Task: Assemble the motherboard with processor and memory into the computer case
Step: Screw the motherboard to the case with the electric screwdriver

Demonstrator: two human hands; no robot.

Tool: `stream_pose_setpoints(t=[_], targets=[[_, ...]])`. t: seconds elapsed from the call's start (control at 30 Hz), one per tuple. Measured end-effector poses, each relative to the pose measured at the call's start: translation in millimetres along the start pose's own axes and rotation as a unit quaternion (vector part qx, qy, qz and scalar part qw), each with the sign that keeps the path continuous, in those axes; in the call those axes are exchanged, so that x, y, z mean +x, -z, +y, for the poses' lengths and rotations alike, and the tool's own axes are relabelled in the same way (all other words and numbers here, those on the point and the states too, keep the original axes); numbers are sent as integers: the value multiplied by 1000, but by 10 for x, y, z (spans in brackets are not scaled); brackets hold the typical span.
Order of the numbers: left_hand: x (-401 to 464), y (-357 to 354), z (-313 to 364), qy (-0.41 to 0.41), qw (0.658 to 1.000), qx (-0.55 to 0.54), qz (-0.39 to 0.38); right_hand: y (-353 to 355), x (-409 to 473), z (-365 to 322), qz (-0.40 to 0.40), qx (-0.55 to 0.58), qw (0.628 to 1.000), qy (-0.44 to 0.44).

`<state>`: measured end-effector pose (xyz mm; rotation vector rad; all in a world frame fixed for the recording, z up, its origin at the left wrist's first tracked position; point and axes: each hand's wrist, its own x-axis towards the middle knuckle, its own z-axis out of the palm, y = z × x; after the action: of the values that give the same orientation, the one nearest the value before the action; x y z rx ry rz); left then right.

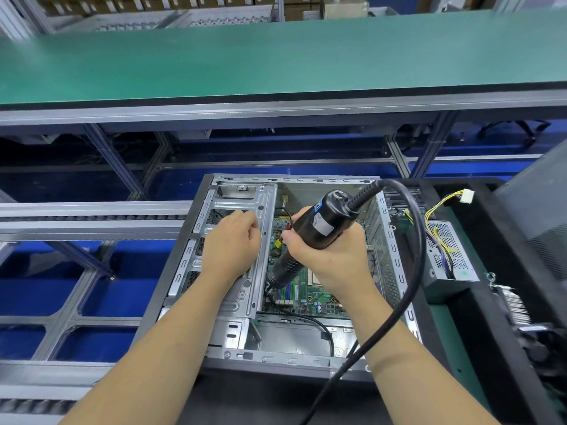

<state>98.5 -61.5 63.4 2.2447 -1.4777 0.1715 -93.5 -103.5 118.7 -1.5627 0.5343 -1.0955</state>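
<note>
An open grey computer case (294,360) lies flat in front of me. A green motherboard (310,294) sits inside it, partly hidden by my hands. My right hand (328,256) grips a black electric screwdriver (310,231), tilted with its tip down at the board's left edge. A thick black cord runs from the tool's top and loops to the right. My left hand (231,243) rests on the metal drive cage (236,197) on the case's left side, fingers curled; whether they hold anything is hidden.
A grey power supply (448,259) with yellow and purple wires lies right of the case on a dark mat. A finned heatsink (515,305) sits at the far right. A green conveyor belt (276,62) runs across behind. Metal rails lie to the left.
</note>
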Motion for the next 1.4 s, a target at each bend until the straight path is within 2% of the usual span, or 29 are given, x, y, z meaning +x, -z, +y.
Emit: stream_pose_setpoints(t=[1.4], targets=[[-5, 15, 21, 0, 1000, -4, -6, -10, -45, 5, -29, -12, 999, -19]])
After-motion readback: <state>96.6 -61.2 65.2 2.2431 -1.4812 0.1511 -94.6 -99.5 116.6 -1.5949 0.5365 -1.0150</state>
